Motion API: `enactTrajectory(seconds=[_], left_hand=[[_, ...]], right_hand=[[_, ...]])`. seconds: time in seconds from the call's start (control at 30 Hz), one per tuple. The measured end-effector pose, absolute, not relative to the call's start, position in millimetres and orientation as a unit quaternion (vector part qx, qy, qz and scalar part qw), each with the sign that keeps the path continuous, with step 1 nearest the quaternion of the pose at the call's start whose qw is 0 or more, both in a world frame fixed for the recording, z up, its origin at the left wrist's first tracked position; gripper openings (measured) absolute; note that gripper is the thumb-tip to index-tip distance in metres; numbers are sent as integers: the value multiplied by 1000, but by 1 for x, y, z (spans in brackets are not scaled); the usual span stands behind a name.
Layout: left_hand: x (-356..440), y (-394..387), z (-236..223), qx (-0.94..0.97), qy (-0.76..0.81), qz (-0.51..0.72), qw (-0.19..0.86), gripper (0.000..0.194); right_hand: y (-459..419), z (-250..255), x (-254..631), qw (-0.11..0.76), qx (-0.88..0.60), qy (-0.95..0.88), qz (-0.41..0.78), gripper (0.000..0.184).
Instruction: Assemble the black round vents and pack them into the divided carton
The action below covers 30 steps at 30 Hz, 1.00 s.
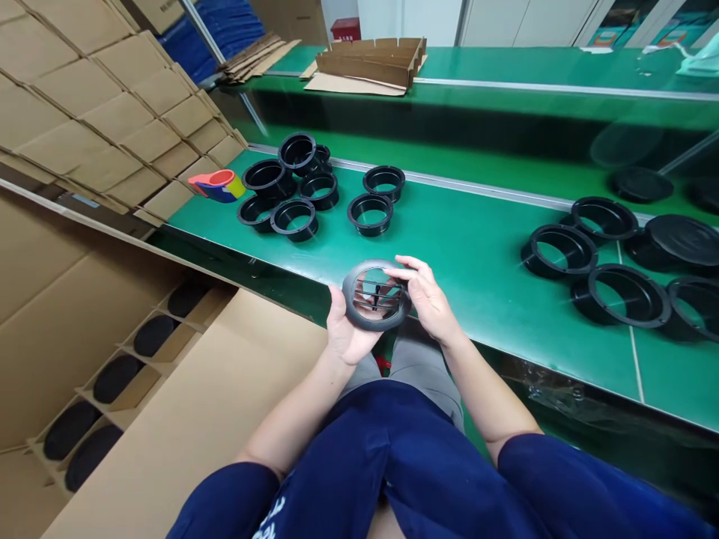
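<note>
A round black plastic vent ring with slats (375,295) is held up above my lap, just in front of the green table's near edge (449,329). My left hand (347,333) grips its lower left rim from behind. My right hand (430,299) is closed on its right rim, fingers curled over the front. Several black plastic rings (292,187) lie in a cluster on the table's far left. Larger black rings (618,292) lie at the right.
A carton with cardboard dividers holding black parts (112,374) stands at my lower left. A red tape dispenser (216,185) lies by stacked divider sheets (112,112). A folded cardboard tray (368,64) lies on the far green shelf. Black round lids (682,239) rest at the right.
</note>
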<state>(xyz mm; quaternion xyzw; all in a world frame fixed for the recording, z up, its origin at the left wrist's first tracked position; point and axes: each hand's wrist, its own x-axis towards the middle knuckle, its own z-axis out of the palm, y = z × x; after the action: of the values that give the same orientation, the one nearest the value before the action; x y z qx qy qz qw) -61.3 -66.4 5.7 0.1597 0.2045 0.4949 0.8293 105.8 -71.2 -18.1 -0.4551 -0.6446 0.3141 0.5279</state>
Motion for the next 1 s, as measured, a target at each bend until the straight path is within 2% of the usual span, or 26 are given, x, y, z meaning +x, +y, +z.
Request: enactTrajectory(seconds=[0.3,0.47,0.5,0.6,0.67,0.9,1.0], left_hand=[[-59,-54,3,123,216,482,840,64],[-60,-42,0,103,281,475,828,65],[-58,-39,-1,102,292,465,830,65],[-51,-33,-2,112,296,420,851,63],[-45,-28,-2,133,286,403,859,59],[-32,-5,14,210,303,368,854,47],[-29,-2,26,175,285,394,856,43]], right_hand=[[-73,-21,111,511,-479,-666,258,56],[-74,-31,106,402,-443,-790,132,61],[-72,-33,106,378,-449,-800,126,66],[-64,-35,108,335,-504,-780,160,97],[-57,-34,110,329,-527,-760,191,108],[-43,-29,124,444,-516,-692,240,102],[-44,-24,133,498,-508,-672,207,67]])
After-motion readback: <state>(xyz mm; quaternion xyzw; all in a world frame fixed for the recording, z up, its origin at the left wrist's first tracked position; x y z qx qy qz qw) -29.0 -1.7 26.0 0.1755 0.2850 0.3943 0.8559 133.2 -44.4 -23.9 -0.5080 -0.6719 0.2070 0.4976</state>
